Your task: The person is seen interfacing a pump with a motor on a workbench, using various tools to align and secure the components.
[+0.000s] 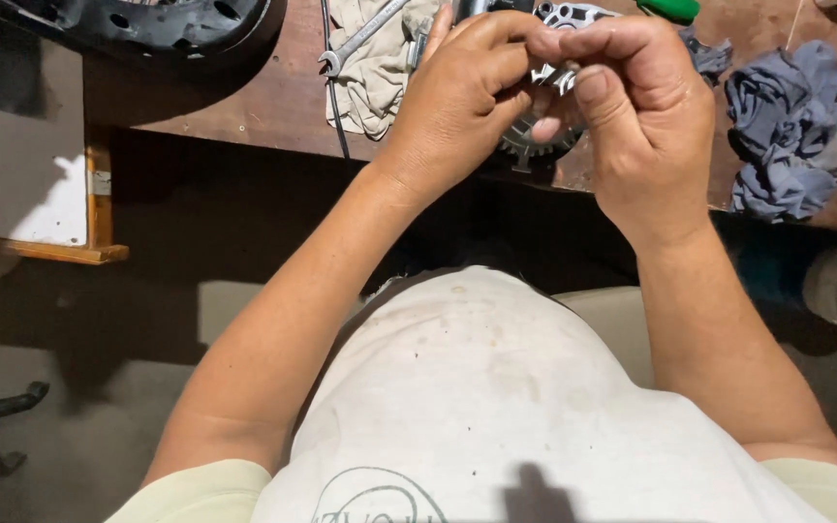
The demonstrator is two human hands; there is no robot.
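My left hand [457, 102] and my right hand [646, 111] meet above the brown workbench [273, 107]. Between their fingertips they pinch a small shiny metal part [556, 76]. Directly beneath the hands lies a round grey metal housing with toothed edges [535, 147], mostly hidden by my fingers. A tool with a green handle [670, 9] pokes out just past my right hand.
A combination wrench [356, 39] rests on a beige rag [375, 82] with a black cable [333, 87] beside it. A crumpled grey-blue cloth [796, 126] lies at the right. A black curved part [162, 29] sits top left, a white board [21, 165] below it.
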